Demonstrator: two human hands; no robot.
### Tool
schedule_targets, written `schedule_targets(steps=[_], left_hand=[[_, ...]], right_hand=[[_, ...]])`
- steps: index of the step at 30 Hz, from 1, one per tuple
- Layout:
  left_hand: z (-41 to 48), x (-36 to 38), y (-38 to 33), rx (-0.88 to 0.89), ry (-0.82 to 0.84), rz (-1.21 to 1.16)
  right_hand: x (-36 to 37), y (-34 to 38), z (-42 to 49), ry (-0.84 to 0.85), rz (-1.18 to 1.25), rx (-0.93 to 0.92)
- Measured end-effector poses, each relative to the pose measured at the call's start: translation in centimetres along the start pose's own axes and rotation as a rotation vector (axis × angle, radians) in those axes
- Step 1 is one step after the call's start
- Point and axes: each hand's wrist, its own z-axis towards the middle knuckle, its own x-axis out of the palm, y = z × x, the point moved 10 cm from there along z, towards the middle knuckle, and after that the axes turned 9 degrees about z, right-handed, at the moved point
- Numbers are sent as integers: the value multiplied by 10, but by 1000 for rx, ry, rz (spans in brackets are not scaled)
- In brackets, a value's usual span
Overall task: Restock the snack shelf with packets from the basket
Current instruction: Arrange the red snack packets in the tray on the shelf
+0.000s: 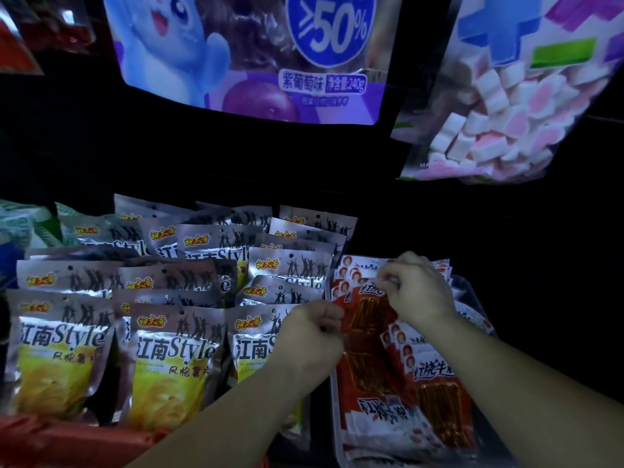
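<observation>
Red and white snack packets stand in a row at the right of the shelf, with more of them lying flat in front. My left hand grips the left edge of one upright red packet, fingers curled. My right hand pinches the top edge of the same stack further back. Silver packets with yellow chips fill the shelf to the left in several rows. The basket is not clearly in view.
A big purple bag with a blue cartoon figure hangs above the shelf. A clear bag of pink and white marshmallows hangs at upper right. Green packets sit far left. Something red lies at bottom left.
</observation>
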Motion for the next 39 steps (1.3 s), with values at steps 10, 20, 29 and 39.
schedule_targets(steps=[10, 20, 29, 39], left_hand=[[-33, -39, -64, 218, 27, -54], [-127, -80, -117, 260, 61, -310], [-201, -139, -171, 443, 27, 102], [-225, -191, -129, 345, -207, -29]], right_hand=[[-69, 80, -32, 168, 490, -51], [-126, 109, -126, 174, 1012, 387], [-164, 177, -193, 242, 1076, 249], [-154, 213, -213, 209, 1004, 113]])
